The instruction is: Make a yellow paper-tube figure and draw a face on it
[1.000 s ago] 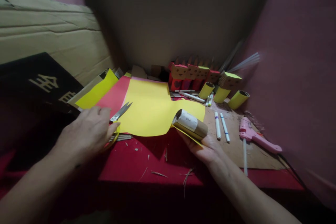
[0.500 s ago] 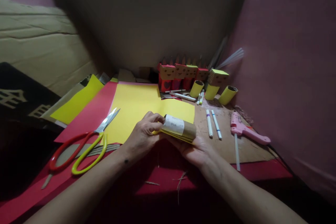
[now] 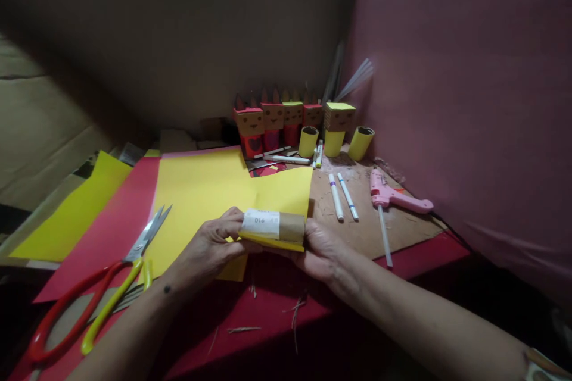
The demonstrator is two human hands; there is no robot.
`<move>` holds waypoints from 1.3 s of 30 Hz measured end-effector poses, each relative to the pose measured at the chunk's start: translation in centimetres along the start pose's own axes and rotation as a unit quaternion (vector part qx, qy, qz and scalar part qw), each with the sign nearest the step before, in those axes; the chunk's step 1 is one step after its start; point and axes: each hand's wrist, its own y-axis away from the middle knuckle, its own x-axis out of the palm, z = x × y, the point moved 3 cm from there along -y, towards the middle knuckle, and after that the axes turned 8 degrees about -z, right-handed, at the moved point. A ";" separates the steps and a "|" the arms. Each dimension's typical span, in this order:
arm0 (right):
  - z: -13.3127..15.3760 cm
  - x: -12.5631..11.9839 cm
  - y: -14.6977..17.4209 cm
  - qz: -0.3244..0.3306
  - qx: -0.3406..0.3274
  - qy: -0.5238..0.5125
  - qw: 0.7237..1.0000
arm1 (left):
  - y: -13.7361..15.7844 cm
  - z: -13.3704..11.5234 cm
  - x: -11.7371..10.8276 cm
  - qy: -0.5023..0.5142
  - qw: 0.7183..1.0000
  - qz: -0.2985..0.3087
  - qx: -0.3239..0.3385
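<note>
Between my hands, above the front of the table, lies a cardboard tube [image 3: 290, 227] with a white printed label, held sideways. Yellow paper [image 3: 286, 190] runs along its underside and rises behind it. My left hand [image 3: 218, 241] grips the tube's left end, its fingers closed around it. At the other end my right hand [image 3: 324, 250] is closed on the tube and the paper edge, some fingers hidden beneath. Large scissors [image 3: 143, 238] with one red and one yellow handle rest beside my left forearm, over sheets of yellow paper [image 3: 201, 178] and red paper [image 3: 111, 214].
Cardboard-headed tube figures [image 3: 250, 125] stand along the back, near yellow-wrapped tubes [image 3: 308, 143]. Markers [image 3: 336, 197] and a pink glue gun [image 3: 384, 190] lie on a cardboard sheet [image 3: 357, 238] at right. Fibre scraps [image 3: 295, 315] dot the red table front.
The view has swung right, so the scene sits further left. The tube has turned to lie more level, its label facing me more squarely. Both hands still hold it.
</note>
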 end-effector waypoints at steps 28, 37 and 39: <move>0.7 -0.5 0.2 0.035 -0.016 0.094 0.995 | 0.4 -0.3 0.6 -0.042 0.996 0.061 0.044; 0.7 -0.4 0.9 0.018 -0.055 0.135 0.989 | 0.5 0.1 1.2 0.026 0.989 0.065 -0.131; 0.8 -0.7 0.9 0.014 -0.062 0.145 0.987 | 0.5 0.1 1.4 0.071 0.980 0.059 -0.175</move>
